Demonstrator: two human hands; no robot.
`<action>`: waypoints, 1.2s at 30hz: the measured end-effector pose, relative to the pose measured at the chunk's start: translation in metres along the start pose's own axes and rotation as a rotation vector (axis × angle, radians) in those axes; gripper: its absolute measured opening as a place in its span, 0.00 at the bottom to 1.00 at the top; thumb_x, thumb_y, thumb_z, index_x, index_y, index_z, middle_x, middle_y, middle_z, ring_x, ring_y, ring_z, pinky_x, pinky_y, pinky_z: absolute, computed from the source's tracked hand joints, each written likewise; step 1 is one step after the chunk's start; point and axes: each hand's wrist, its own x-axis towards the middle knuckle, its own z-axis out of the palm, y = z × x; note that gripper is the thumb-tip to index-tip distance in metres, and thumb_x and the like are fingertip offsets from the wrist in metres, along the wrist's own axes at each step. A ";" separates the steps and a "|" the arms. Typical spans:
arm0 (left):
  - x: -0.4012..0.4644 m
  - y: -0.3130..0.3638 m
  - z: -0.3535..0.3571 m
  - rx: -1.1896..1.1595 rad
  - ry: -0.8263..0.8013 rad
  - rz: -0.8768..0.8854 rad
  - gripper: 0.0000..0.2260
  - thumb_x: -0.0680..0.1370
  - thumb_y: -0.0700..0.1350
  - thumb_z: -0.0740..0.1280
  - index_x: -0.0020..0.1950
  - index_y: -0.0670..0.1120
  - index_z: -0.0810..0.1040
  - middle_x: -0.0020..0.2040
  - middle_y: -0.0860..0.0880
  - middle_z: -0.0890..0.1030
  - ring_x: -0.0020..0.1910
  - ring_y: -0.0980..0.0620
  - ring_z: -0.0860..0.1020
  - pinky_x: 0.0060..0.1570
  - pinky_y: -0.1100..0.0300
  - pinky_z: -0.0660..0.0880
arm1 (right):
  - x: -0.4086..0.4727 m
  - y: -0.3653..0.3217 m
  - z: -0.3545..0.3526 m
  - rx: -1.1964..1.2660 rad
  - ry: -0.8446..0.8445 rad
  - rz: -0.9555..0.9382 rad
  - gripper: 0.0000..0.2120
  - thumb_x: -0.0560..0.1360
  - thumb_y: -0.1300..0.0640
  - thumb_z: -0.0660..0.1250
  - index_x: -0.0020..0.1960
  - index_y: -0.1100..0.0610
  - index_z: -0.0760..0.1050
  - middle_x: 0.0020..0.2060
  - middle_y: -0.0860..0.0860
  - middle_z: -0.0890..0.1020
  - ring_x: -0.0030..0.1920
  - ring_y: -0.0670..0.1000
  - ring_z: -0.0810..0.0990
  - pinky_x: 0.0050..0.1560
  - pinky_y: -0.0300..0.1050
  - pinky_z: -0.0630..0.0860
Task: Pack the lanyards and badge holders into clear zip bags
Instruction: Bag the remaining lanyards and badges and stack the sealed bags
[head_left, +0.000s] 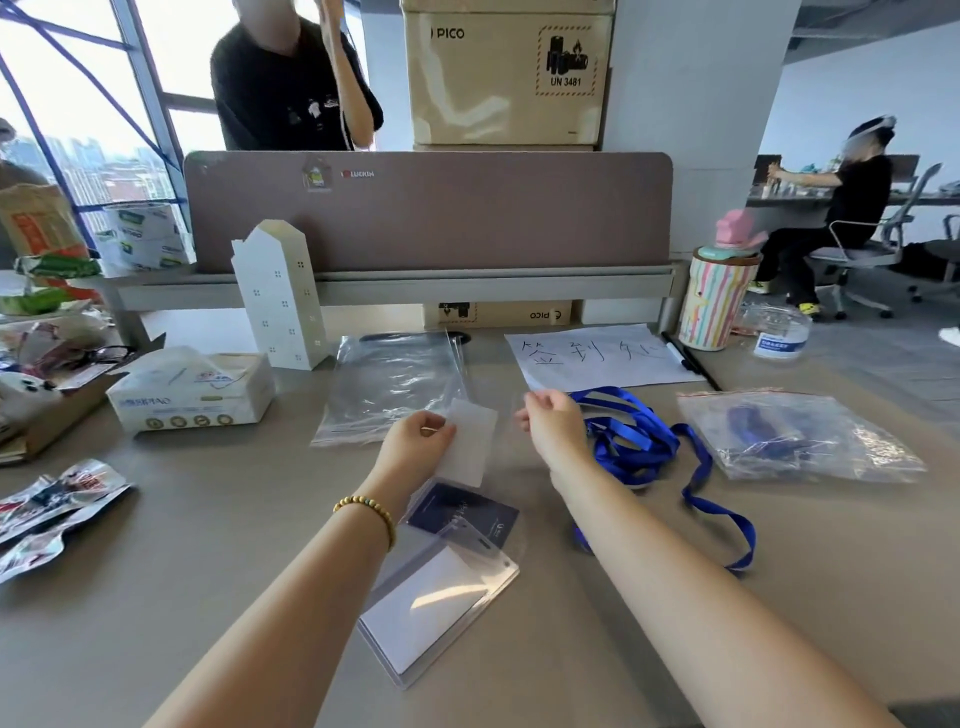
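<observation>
Left hand pinches a frosted badge holder above the tabletop; right hand is loosely curled, can't tell if it's gripping anything. Blue lanyards piled just right of it, w/ an empty zip bag behind.

Both forearms extended forward. Left grip pinches with curled fingers; right grip loosely curled, beside it.

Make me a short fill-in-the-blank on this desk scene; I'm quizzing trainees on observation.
1. The left hand pinches a clear badge ____.
2. The loose lanyards beside the right hand are ____ in colour.
3. The box behind the divider reads ____.
4. The marker lies at the right edge of a sheet of ____.

Missing words: holder; blue; PICO; paper
</observation>
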 end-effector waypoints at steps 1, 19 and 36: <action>0.002 0.001 -0.001 0.026 0.016 -0.009 0.10 0.78 0.46 0.64 0.56 0.43 0.75 0.51 0.44 0.78 0.47 0.48 0.76 0.54 0.51 0.77 | 0.006 0.001 -0.007 -0.141 0.062 -0.077 0.10 0.80 0.57 0.56 0.57 0.58 0.73 0.50 0.53 0.79 0.48 0.52 0.77 0.47 0.48 0.74; 0.010 0.015 -0.002 0.187 0.034 0.098 0.18 0.78 0.34 0.50 0.59 0.42 0.75 0.61 0.45 0.74 0.44 0.48 0.75 0.47 0.53 0.79 | 0.045 -0.008 -0.040 -0.870 0.090 -0.450 0.10 0.77 0.59 0.59 0.40 0.57 0.75 0.47 0.54 0.78 0.51 0.57 0.73 0.48 0.48 0.70; 0.015 0.014 -0.016 0.216 0.083 0.133 0.18 0.78 0.34 0.51 0.59 0.43 0.76 0.60 0.44 0.76 0.42 0.49 0.75 0.50 0.51 0.78 | 0.038 -0.034 -0.041 -0.628 0.011 -0.340 0.09 0.79 0.55 0.56 0.42 0.56 0.70 0.41 0.53 0.78 0.46 0.56 0.75 0.41 0.44 0.68</action>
